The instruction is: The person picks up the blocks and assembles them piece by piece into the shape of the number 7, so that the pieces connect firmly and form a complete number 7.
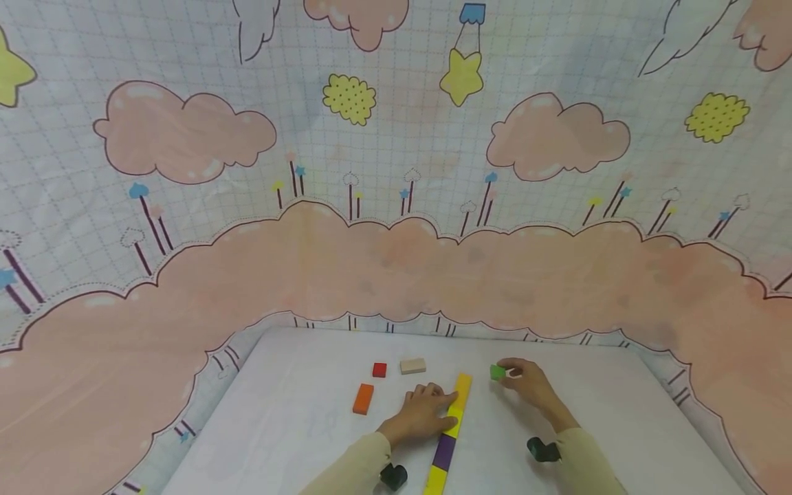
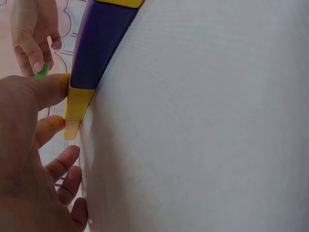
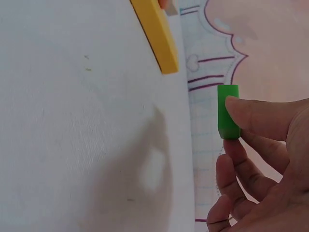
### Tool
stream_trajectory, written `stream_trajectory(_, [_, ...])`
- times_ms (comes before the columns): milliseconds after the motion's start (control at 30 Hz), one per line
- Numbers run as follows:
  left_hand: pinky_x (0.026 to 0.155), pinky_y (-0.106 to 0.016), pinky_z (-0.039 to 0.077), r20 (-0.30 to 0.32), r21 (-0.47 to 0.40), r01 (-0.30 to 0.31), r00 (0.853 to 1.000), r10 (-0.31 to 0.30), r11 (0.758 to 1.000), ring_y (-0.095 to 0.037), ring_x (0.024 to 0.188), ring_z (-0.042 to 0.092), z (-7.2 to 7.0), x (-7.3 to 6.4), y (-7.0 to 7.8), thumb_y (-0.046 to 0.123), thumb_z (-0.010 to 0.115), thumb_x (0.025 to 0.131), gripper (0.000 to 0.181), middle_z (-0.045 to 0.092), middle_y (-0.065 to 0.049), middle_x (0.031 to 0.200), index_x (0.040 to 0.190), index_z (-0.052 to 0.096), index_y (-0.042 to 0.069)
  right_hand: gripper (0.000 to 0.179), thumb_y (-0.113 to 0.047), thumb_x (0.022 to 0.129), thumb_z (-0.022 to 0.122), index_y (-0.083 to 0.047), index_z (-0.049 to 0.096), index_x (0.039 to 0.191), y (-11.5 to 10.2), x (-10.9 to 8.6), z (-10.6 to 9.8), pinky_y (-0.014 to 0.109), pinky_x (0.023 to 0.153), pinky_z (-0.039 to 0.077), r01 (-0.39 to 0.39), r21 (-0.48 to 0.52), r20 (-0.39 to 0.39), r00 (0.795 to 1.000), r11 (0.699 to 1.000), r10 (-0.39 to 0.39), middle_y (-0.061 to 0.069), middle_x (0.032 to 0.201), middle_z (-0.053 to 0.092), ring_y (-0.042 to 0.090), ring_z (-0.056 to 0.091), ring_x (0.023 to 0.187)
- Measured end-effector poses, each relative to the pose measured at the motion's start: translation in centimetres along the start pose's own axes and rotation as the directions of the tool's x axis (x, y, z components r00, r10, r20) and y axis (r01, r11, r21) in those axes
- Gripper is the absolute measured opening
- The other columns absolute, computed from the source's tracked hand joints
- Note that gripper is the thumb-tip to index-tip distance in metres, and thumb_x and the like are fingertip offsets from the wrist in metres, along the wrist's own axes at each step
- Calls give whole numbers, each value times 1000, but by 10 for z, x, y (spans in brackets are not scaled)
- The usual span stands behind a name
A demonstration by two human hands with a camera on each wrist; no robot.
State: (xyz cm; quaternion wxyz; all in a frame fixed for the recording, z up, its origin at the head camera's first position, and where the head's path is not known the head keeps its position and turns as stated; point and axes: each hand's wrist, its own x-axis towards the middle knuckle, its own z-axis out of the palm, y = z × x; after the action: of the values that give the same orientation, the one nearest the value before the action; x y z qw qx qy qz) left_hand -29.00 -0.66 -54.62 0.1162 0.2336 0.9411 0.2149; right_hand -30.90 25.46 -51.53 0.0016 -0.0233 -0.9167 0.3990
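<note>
Green block (image 1: 497, 372): pinched between thumb and fingers of the right hand (image 1: 531, 382), apparently raised off the white table (image 1: 278, 412). Row of yellow and purple blocks (image 1: 444, 451): touched along its left side by thumb and forefinger of the left hand (image 1: 423, 412), fingers ungrasping. Red block (image 1: 379, 370), orange block (image 1: 363, 399), beige block (image 1: 412, 366): laid left of the row. Backdrop (image 1: 185, 130): printed with clouds, stars.

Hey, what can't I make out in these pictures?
Head view: near end of the block row, cut off by bottom edge.
Left wrist view: part of the green block, behind the left hand and right hand.
Right wrist view: most of the left hand, beyond top edge.
</note>
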Motion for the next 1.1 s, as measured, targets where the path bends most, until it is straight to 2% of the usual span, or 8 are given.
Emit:
stream_trajectory(400, [95,-39,36,7,-17,-15,1000,15,1000,-19,111,42,-1,2,-1,49,63,92,54,52,2,130,143,46,44,33,-8,87,70,-5,67,120,-12,6,18,48,92,51,51,11,-25,998,999,-50,15,122,65,31,59,111])
stream_trajectory(633, [94,-39,36,12,-15,-9,1000,9,1000,-19,111,41,0,3,-4,49,63,92,55,52,2,131,143,46,44,33,-7,86,70,-5,67,119,-23,13,25,48,91,52,108,24,-38,993,994,-107,16,121,66,33,60,110])
stream_trajectory(833, [94,-39,36,6,-22,-16,1000,16,1000,-20,112,41,-1,3,-3,49,63,92,54,52,1,130,144,46,42,32,-7,87,70,-7,67,119,-29,20,27,47,91,52,90,14,-40,995,996,-90,14,123,65,32,60,111])
stream_trajectory(1100, [94,-39,36,-3,-4,-17,1000,17,1000,-19,112,42,2,2,-2,49,63,91,55,52,2,127,144,47,42,33,-6,88,69,-7,66,121,-25,22,32,46,90,53,76,23,-37,997,997,-75,15,124,64,32,59,112])
